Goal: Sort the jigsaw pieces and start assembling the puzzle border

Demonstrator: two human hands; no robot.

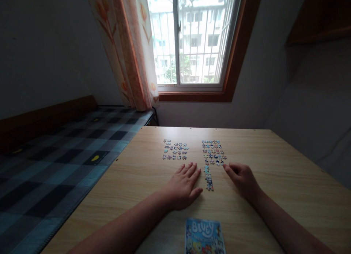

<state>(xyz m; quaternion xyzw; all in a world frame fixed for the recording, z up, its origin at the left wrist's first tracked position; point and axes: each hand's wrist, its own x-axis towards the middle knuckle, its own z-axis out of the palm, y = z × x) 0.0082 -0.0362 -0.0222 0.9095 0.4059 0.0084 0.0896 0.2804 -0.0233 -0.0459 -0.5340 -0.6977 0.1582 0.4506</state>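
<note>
My left hand [184, 186] lies flat on the table with its fingers spread, holding nothing. Just right of its fingertips is a narrow strip of joined jigsaw puzzle pieces [208, 179]. My right hand [242, 179] is closed, its fingers curled and its thumb and forefinger pinched together. Those fingertips meet a puzzle piece [222, 164] at the lower right corner of the right group of loose puzzle pieces [213, 151], laid in rows. Beyond my left hand lies another group of loose pieces [177, 148], also in rough rows with gaps.
A blue picture card or box lid marked "Bluey" [205, 236] lies at the near edge of view on the wooden table [285, 162]. On the left stands a bed with a checked cover [68, 155]. Behind the table are a curtain [128, 49] and a barred window [197, 38].
</note>
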